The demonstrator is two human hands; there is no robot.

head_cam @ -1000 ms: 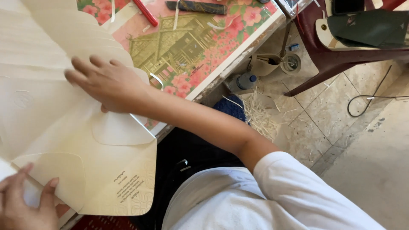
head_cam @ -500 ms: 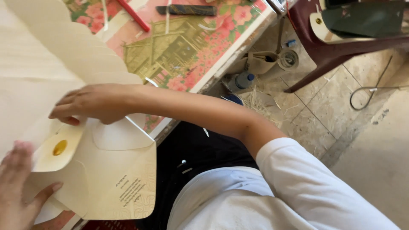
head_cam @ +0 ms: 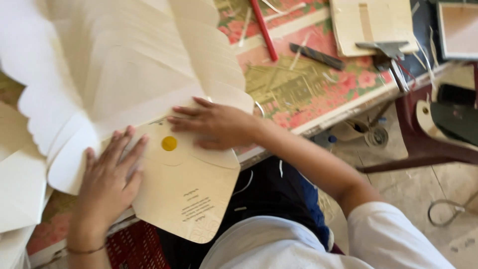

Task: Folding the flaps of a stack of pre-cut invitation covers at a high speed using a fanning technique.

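1. The cream envelope (head_cam: 186,192) lies at the near table edge (head_cam: 348,107), long axis running from 11 to 5 o'clock, overhanging toward the lap.
2. The left hand (head_cam: 109,177) rests flat, fingers spread, on its 9 o'clock side.
3. The right hand (head_cam: 214,124) presses flat on the closed flap, at 2 o'clock from the yellow sticker (head_cam: 169,143) and nearer to it.
4. Fanned envelope stack (head_cam: 124,65) sits at 12 o'clock.

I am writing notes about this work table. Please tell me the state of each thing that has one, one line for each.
Cream envelope: flap folded shut, yellow round sticker on it.
Left hand: flat on the envelope.
Right hand: fingers spread, pressing the flap.
Stack of envelopes: flaps open, fanned out.
Red pencil: lying on the flowered tablecloth.
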